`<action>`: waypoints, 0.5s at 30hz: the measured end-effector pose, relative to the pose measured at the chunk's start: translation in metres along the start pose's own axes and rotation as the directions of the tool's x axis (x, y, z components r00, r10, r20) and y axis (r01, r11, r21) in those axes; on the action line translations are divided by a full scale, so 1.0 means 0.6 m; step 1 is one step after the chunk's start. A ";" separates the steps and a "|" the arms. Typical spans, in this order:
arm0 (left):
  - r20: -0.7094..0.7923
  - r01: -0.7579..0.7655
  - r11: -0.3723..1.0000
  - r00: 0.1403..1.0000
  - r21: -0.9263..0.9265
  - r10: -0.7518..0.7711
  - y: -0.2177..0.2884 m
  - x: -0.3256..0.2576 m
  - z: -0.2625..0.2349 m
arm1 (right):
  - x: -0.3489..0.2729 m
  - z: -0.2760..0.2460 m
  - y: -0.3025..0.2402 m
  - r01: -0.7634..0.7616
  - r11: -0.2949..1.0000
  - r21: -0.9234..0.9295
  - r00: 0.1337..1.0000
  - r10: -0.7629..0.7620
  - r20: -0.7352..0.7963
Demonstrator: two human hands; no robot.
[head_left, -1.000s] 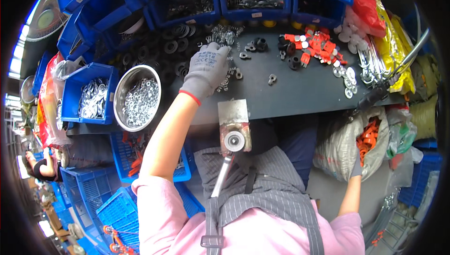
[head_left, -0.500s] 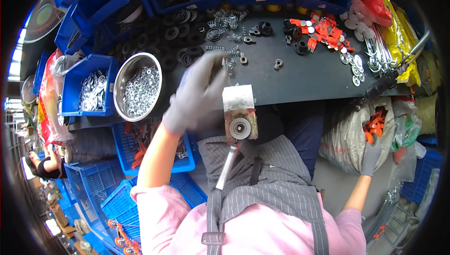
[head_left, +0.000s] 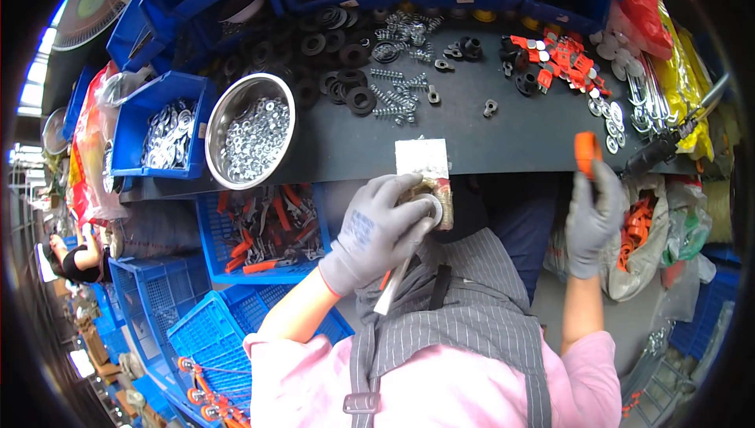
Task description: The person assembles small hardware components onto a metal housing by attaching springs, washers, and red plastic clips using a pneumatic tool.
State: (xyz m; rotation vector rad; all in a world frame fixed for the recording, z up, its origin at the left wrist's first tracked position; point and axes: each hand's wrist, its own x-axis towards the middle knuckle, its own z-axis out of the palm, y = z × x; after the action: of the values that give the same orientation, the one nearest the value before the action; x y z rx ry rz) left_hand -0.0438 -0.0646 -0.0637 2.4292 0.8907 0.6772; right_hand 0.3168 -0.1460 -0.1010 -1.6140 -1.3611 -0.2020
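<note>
My left hand point(head_left: 381, 227), in a grey glove, is closed over the front of a small metal fixture point(head_left: 422, 157) at the table's near edge. Its fingertips press by a round pale disc point(head_left: 436, 209) there, and whatever they pinch is hidden. Below that hand a flat metal bar point(head_left: 392, 290) slants down from the fixture. Over to the right, my right hand point(head_left: 594, 216), gloved as well, holds up an orange plastic piece point(head_left: 586, 154) between thumb and fingers, just off the table edge.
Springs point(head_left: 397, 98), black rings point(head_left: 346, 88) and orange clips point(head_left: 562, 55) lie on the dark table point(head_left: 346, 145). A steel bowl point(head_left: 291, 106) of small metal parts stands left, beside a blue bin point(head_left: 200, 125). A sack point(head_left: 641, 271) of orange pieces sits below, right.
My left hand has come down from the springs onto the fixture, covering its front. My right hand has risen out of the sack with an orange piece. The view has shifted slightly.
</note>
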 end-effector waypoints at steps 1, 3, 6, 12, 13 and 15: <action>-0.021 0.015 0.997 1.000 -0.070 -0.016 -0.016 -0.004 -0.003 | 0.009 0.035 -0.025 0.125 0.992 -0.025 0.992 -0.124 0.024; -0.195 0.097 0.994 0.977 0.059 -0.083 -0.059 0.026 -0.005 | 0.017 0.087 -0.058 0.252 0.967 -0.023 0.967 -0.251 0.055; -0.319 0.264 0.880 0.938 0.394 -0.139 -0.158 0.075 -0.001 | 0.006 0.164 -0.053 0.310 0.949 0.057 0.939 -0.315 0.139; -0.514 0.277 0.923 0.851 0.268 -0.106 -0.242 0.089 0.001 | -0.010 0.190 -0.066 0.291 0.943 -0.162 0.950 -0.265 0.163; -0.574 0.274 0.936 0.813 0.219 -0.103 -0.222 0.085 0.002 | -0.009 0.185 -0.065 0.226 0.949 -0.219 0.969 -0.195 0.153; -0.564 0.300 0.945 0.762 -0.127 -0.318 -0.131 0.072 -0.014 | -0.014 0.182 -0.049 0.185 0.955 -0.232 0.978 -0.156 0.140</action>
State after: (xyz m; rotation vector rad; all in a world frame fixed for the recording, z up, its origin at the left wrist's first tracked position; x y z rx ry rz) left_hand -0.0556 0.0208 -0.0894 1.9804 1.4646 1.3205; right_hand 0.2418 -0.0738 -0.1454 -1.7323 -1.6220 -0.3948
